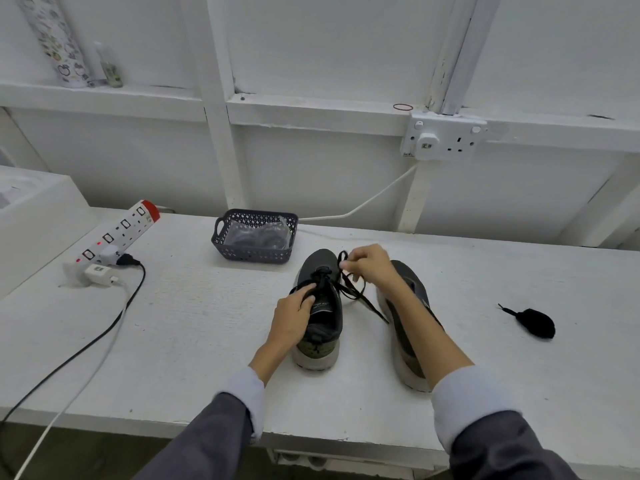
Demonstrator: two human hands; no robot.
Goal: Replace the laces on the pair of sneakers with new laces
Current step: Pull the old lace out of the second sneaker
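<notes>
White workbench (173,341), white panelled wall (329,46) with framing, double wall socket (445,138), even lighting

White bench (194,327), textured top, 2 dark sneakers (320,323) side by side mid-front w/ toes away, grey basket (255,241) behind them, bundled black lace (535,323) far right, power strip (119,232) + white adapter (98,273) at left, black & white cables (114,318) off front-left edge.
</notes>
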